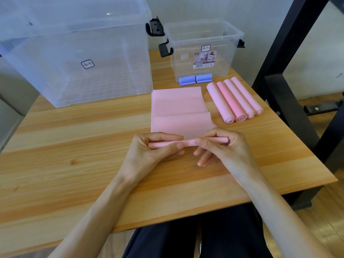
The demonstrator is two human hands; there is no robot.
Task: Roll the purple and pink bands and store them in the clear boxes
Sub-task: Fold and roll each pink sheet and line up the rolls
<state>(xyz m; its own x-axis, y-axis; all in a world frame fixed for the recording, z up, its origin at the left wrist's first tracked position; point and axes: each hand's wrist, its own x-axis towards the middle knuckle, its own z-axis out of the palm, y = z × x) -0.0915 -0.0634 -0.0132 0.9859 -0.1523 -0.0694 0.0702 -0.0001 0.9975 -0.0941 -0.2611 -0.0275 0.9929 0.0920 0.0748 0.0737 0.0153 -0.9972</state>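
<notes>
At centre frame, the left hand [154, 148] and right hand [221, 146] pinch the rolled near end of a pink band [178, 110]; thumbs and fingers curl round the thin roll. The unrolled band lies in flat folds on the wooden counter [74, 164], stretching toward the top of the frame. Right of it, four pink rolls [234, 101] lie side by side, touching. Above the band, two purple rolls [195, 80] sit just before a small clear box [202, 51] with black latches. A big clear box [74, 53] fills the upper left. Dark trousers [197, 239] show at bottom, and a black frame [290, 90] stands at right.
</notes>
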